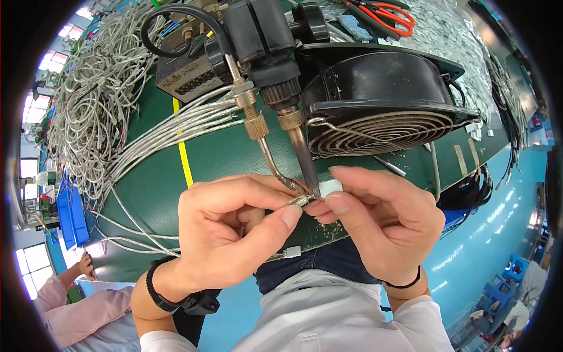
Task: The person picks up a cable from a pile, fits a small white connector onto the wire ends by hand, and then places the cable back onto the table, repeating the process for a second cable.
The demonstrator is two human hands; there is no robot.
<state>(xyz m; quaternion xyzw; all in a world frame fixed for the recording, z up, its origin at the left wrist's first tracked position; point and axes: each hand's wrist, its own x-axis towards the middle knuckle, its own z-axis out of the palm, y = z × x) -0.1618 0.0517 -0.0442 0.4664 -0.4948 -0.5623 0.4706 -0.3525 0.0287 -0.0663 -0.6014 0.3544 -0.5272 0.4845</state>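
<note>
My left hand point(229, 226) pinches the silvery end of a cable point(301, 200) between thumb and forefinger. Between the fingertips of my right hand point(390, 226) is a small white connector point(330, 188), its side facing the cable end. The dark tip of a mounted soldering iron point(306, 158) comes down where the two parts meet, and a bent metal solder-feed tube point(271, 158) reaches in beside it. Whether the tip touches the wires cannot be made out. Another white connector point(291, 251) on a cable shows below my left hand, at the bench edge.
A black fan point(381, 88) stands behind my right hand. Braided cables point(176, 126) lie across the green bench point(234, 158), with a large tangled heap point(97, 88) far left. Red-handled pliers point(387, 17) lie at the back. Another person's hand point(86, 265) rests at the left edge.
</note>
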